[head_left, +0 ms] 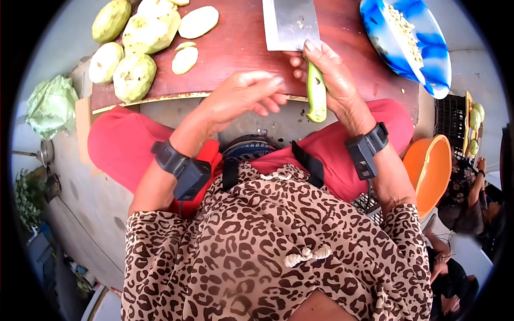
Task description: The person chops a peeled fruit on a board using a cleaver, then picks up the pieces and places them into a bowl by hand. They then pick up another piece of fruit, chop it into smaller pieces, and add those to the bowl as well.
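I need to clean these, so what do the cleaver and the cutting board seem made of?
Cleaver: blade looks like steel, grey with dull shine; handle probably plastic, smooth lime green. Cutting board: likely wood, matte reddish-brown, worn pale along its edge.

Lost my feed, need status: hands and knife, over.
Right hand shut on cleaver handle. Left hand open, empty, over board edge. Peeled gourds at board's left, clear of blade.
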`<state>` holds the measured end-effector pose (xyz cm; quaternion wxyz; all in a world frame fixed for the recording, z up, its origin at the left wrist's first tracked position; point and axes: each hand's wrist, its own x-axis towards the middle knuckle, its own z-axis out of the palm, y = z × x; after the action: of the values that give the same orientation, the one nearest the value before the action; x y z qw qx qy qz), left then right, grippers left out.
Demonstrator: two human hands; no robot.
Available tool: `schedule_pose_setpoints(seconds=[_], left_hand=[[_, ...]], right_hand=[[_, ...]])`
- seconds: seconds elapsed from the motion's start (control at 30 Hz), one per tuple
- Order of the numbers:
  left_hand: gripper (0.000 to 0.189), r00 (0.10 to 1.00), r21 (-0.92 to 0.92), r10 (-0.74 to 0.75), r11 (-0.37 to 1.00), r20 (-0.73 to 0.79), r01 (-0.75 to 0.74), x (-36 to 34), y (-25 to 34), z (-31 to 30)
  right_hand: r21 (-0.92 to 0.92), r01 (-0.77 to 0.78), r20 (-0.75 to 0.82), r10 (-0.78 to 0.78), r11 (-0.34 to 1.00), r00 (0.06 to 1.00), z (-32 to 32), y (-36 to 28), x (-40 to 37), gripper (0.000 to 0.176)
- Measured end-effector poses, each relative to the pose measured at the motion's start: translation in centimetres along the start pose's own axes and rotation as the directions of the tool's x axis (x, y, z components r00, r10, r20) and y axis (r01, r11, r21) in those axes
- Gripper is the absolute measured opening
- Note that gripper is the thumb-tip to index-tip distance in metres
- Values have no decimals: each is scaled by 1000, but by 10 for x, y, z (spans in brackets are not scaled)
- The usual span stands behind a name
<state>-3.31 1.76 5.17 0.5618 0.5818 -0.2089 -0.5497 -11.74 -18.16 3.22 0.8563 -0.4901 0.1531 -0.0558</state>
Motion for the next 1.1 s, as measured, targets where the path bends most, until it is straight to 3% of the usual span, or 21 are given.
schedule_pose_setpoints(seconds=[0.1,0.2,0.23,0.33,0.37,0.47,0.5,0.57,0.63,0.73,0.87,0.93,1.0,1.1], left_hand=[[37,999,-174,44,984,23,-40,2,3,15],[42,991,-288,127,948,-49,-136,4,3,21],[46,974,-281,183,935,-133,-214,6,4,25],[49,963,-89,223,967,-153,-239,-1,6,11],[46,967,-154,211,960,-140,-232,-6,11,11],[35,934,3,305,951,-186,-310,-23,30,9],[31,915,126,338,940,-222,-317,-30,37,5],[30,907,172,318,945,-275,-280,-47,55,-4],[28,886,270,347,925,-308,-269,-68,75,-21],[28,809,561,461,802,-365,-204,-89,95,-23],[27,776,386,429,885,-463,-260,-91,89,-45],[26,757,334,474,875,-449,-350,-86,74,-58],[25,788,174,409,912,-460,-372,-96,88,-54],[25,756,70,395,903,-521,-424,-97,98,-47]], right_hand=[[125,12,-84,-1,992,996,35,7,2,29],[172,4,14,-6,985,1000,50,25,11,31],[71,15,33,-17,997,999,54,29,13,40],[-69,62,109,-54,996,993,66,31,10,52],[-164,79,71,-68,983,995,72,26,7,55],[9,44,25,-44,999,999,80,23,-8,53],[-8,41,49,-40,999,998,78,27,-14,44],[-292,-94,231,166,952,959,55,48,-32,37],[-635,-129,312,406,761,859,37,80,-40,29],[-971,-47,136,702,235,699,14,119,-32,21],[-992,-62,21,635,108,772,-43,186,8,6],[-971,-225,-127,632,78,765,-63,201,28,10],[-922,-367,-240,567,120,788,-79,217,38,16],[-854,-484,-351,477,190,806,-94,232,42,17]])
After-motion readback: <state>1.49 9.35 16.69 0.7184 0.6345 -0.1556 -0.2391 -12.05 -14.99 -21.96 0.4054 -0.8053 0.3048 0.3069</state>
